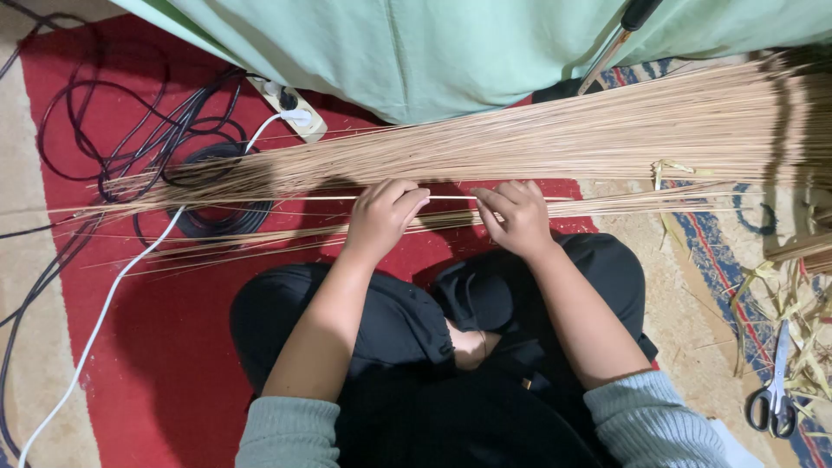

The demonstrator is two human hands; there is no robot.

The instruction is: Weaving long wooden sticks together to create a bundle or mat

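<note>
Both hands, left hand [384,213] and right hand [517,216], pinch one thin stick [451,198] just below the long stick bundle [555,139]. Scissors [776,390] lie well right of the bundle's near edge.

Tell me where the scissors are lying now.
In the head view the scissors lie at the lower right on the patterned mat, beside scattered leaf strips, right of the person's right forearm.

Red carpet [156,347], bundle of thin sticks [607,130], black cables [130,147], power strip [295,108], scissors [776,394]
</note>
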